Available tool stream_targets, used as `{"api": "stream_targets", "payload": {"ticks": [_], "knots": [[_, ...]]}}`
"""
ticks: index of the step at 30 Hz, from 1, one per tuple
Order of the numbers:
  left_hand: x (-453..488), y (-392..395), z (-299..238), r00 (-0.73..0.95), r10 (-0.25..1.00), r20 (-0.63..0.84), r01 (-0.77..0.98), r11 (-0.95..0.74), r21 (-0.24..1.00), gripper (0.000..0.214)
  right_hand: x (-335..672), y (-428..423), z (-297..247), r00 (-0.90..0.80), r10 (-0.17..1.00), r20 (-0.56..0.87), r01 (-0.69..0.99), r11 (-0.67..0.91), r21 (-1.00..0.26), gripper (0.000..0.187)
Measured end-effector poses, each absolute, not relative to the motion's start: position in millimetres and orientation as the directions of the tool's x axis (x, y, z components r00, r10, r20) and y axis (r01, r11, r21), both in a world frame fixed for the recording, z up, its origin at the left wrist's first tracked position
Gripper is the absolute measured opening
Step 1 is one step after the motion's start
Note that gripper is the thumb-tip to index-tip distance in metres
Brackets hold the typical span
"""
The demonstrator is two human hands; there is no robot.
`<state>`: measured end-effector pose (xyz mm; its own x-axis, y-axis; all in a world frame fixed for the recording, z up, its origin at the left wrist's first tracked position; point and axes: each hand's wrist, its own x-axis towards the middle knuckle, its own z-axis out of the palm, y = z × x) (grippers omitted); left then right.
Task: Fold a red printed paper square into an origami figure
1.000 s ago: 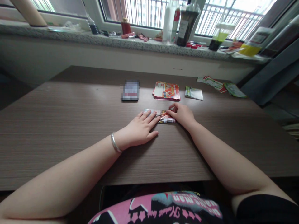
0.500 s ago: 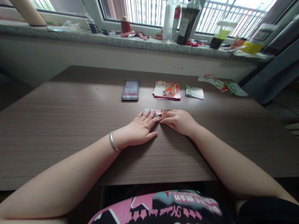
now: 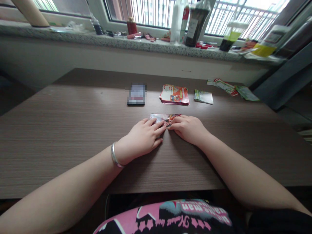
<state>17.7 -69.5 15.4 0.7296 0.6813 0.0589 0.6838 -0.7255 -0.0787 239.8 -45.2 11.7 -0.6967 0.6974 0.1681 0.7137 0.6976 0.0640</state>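
Note:
A small printed paper (image 3: 162, 117), folded into a wide, flat shape, lies on the table in front of me. My left hand (image 3: 146, 135), with a silver bangle at its wrist, rests on the paper's near left part, fingers stretched out and palm down. At the paper's right end, my right hand (image 3: 188, 128) has its fingers bent and drawn together on the near edge, gripping it. The fingertips of both hands almost meet at the near corner. Part of the paper is hidden beneath the fingers.
Behind the paper lie a phone-like device (image 3: 136, 95), blurred out, a stack of red printed leaflets (image 3: 175, 95) and a small green-white folded paper (image 3: 203, 97). Green and red strips (image 3: 226, 87) lie far right. Bottles and small items line the granite windowsill (image 3: 151, 45).
My left hand has slid back toward me and slightly left, uncovering more of the paper. The right hand has shifted slightly, still at the paper's right end.

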Motion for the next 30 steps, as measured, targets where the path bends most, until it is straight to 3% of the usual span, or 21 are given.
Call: {"api": "stream_targets", "payload": {"ticks": [9,22,30], "knots": [[11.1,-72.8,30.6,0.695,0.718,0.02,0.716,-0.69,-0.111,0.034,253.0,-46.0,20.8,-0.64,0.76,0.112,0.767,0.64,0.044,0.025],[1.2,-62.7,38.2,0.615,0.787,-0.057,0.768,-0.613,-0.187,0.033,275.7,-44.2,29.5,-0.59,0.806,0.049,0.808,0.589,0.026,0.023],[-0.2,-58.4,36.8,0.575,0.818,0.0,0.811,-0.57,-0.128,0.033,281.1,-39.1,24.3,-0.571,0.82,0.045,0.816,0.572,-0.08,0.02]]}}
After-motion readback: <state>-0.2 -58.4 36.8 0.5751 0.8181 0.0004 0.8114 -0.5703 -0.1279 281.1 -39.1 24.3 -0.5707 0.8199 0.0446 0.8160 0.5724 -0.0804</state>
